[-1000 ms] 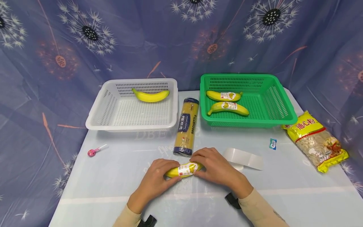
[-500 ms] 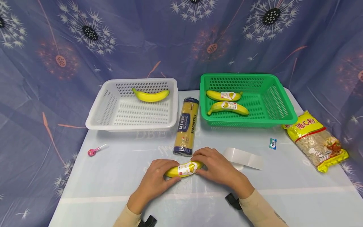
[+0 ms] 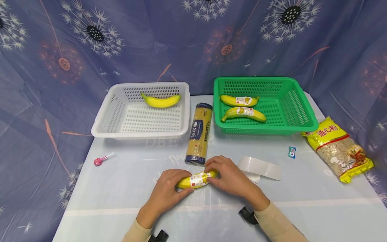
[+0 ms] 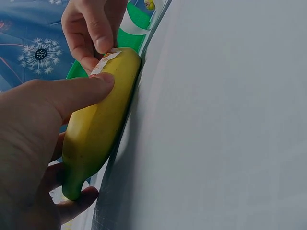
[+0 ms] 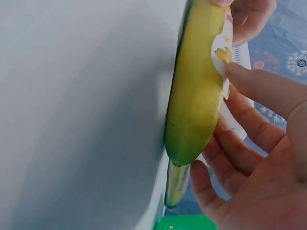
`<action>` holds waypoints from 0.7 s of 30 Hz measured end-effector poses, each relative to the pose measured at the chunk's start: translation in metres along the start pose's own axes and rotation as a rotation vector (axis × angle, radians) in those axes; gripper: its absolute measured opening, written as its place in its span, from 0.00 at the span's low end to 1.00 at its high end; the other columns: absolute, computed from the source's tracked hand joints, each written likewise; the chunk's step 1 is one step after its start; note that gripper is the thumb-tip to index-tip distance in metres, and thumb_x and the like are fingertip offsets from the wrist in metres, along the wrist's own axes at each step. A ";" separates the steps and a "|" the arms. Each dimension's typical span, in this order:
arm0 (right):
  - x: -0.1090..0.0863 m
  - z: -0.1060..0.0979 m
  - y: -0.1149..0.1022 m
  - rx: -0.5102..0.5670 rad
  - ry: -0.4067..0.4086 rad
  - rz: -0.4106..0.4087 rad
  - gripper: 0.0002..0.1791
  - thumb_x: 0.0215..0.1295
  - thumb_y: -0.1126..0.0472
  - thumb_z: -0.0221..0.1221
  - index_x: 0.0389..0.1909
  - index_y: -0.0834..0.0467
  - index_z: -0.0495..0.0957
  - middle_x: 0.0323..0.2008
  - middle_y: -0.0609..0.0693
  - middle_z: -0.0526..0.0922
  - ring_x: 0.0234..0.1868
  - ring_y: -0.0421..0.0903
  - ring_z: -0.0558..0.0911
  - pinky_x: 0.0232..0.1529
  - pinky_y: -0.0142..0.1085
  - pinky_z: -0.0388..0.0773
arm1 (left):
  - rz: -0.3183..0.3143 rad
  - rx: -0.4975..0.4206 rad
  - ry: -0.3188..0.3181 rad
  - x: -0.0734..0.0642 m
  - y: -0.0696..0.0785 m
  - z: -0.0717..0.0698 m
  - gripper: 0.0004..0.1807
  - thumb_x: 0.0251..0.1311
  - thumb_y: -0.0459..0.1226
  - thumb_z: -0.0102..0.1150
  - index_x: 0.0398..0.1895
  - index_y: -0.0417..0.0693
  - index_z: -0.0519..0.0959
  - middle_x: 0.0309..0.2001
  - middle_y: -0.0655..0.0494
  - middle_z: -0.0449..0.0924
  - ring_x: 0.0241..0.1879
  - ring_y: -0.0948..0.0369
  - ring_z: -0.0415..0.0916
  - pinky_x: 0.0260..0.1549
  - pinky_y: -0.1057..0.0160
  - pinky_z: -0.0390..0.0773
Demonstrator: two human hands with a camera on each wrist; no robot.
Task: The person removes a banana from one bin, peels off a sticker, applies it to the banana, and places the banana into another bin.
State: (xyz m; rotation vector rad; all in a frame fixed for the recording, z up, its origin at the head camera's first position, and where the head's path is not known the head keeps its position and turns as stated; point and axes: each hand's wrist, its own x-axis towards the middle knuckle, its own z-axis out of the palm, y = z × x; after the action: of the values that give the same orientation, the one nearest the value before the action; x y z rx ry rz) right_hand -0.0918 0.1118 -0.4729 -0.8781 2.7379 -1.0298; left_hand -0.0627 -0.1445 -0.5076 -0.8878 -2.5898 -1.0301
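Observation:
In the head view a yellow banana (image 3: 185, 183) lies on the table, a white label (image 3: 198, 179) with a banana picture across its middle. My left hand (image 3: 167, 189) grips its left end, thumb (image 4: 96, 88) on the near side and fingers behind. My right hand (image 3: 227, 177) holds the other end; in the right wrist view its thumb (image 5: 261, 84) presses the edge of the label (image 5: 221, 48). That label follows the curve of the peel, and its lower end appears slightly lifted. The right fingers curl behind the banana (image 5: 194, 100).
Behind stand a white basket (image 3: 101, 132) with one unlabelled banana (image 3: 161, 102) and a green basket (image 3: 287, 116) with two labelled bananas (image 3: 246, 114). A spaghetti pack (image 3: 199, 134) lies between. Around are a lollipop (image 3: 98, 161), white backing strip (image 3: 260, 167), small packet (image 3: 292, 152) and noodle bag (image 3: 338, 149).
Both hands stay on the banana. The right thumb and fingers have shifted slightly along the label's right end. The head view has tilted a little.

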 end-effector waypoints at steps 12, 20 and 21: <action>-0.002 -0.001 -0.017 0.057 0.061 0.034 0.07 0.60 0.61 0.65 0.32 0.46 0.78 0.34 0.32 0.76 0.37 0.33 0.73 0.41 0.34 0.73 | -0.033 0.004 0.018 -0.002 -0.003 0.001 0.25 0.44 0.46 0.76 0.48 0.53 0.81 0.48 0.65 0.79 0.48 0.62 0.75 0.50 0.56 0.71; -0.006 0.003 -0.013 0.127 0.080 0.019 0.06 0.64 0.63 0.62 0.35 0.48 0.76 0.35 0.36 0.78 0.35 0.34 0.75 0.38 0.34 0.74 | -0.158 -0.022 -0.042 -0.001 -0.004 -0.001 0.22 0.48 0.49 0.74 0.49 0.61 0.82 0.48 0.67 0.73 0.49 0.66 0.67 0.47 0.62 0.73; -0.006 0.004 -0.013 0.124 0.087 0.017 0.06 0.64 0.62 0.62 0.36 0.49 0.76 0.35 0.36 0.78 0.35 0.34 0.75 0.37 0.33 0.75 | -0.165 -0.031 -0.046 0.000 -0.004 -0.002 0.22 0.48 0.49 0.74 0.48 0.61 0.83 0.47 0.66 0.72 0.48 0.66 0.67 0.46 0.62 0.73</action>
State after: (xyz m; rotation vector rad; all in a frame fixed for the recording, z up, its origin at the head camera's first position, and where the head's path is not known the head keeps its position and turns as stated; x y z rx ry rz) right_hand -0.0795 0.1047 -0.4686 -0.8080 2.7101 -1.2473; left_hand -0.0648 -0.1478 -0.5084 -0.7221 -2.7302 -1.1079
